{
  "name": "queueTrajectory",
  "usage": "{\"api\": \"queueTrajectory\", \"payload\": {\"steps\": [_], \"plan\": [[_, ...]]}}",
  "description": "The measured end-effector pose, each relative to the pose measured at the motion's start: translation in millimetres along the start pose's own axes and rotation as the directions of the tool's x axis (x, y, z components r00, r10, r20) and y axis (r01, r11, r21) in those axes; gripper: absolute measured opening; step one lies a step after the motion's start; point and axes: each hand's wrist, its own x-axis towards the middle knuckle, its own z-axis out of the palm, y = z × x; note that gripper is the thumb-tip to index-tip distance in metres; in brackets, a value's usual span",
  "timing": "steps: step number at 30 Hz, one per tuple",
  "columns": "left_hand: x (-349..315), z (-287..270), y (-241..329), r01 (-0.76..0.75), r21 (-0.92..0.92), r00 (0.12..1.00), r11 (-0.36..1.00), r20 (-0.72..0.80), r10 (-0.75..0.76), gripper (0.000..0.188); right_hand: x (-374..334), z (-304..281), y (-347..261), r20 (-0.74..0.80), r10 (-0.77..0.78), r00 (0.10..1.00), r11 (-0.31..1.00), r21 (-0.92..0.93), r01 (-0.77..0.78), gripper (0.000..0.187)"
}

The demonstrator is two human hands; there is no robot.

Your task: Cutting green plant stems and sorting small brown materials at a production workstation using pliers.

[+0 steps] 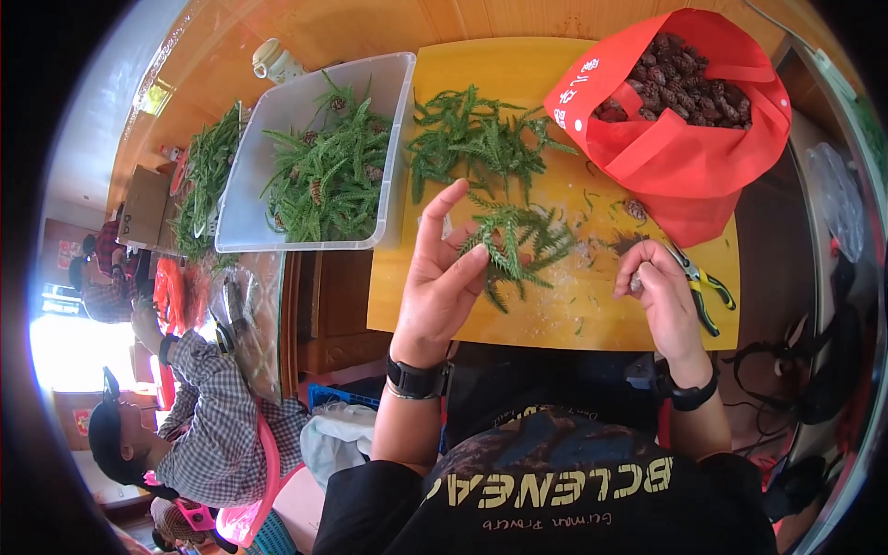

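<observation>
My left hand (442, 268) pinches a green artificial pine sprig (518, 242) between thumb and fingers, above the yellow tabletop (398, 310). Its needled branches spread to the right of my fingertips. Off to the right, my right hand (659, 289) is curled closed; a small pale bit shows at its fingertips, too small to name. Just beyond that hand lies a pine cone (635, 210). Pliers with yellow-and-black handles (705, 291) rest on the table to its right. More loose green sprigs (481, 139) lie in a pile past my left hand.
A red fabric bag (684, 171) full of pine cones (684, 83) stands at the far right. On the left, a clear plastic bin (393, 162) holds sprigs, several with cones. Crumbs and needle scraps dot the table. A co-worker in a checked shirt (217, 416) sits at the left.
</observation>
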Motion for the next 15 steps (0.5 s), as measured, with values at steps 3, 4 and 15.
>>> {"api": "queueTrajectory", "payload": {"steps": [3, 4, 15], "plan": [[-3, 7, -7, 0.006, -0.211, 0.997, 0.978, 0.082, 0.012, 0.070, 4, 11, -3, -0.023, -0.066, 0.998, 0.988, -0.139, 0.062, 0.009], [-4, 10, -10, 0.028, -0.247, 0.997, 0.969, 0.077, -0.009, 0.071, 5, 14, -3, -0.029, -0.065, 0.997, 0.988, -0.139, 0.060, 0.009], [-5, 10, -34, 0.135, -0.408, 0.964, 0.903, 0.264, -0.025, 0.067, 14, 21, -8, -0.002, -0.025, 1.000, 0.997, 0.074, 0.025, 0.021]]}}
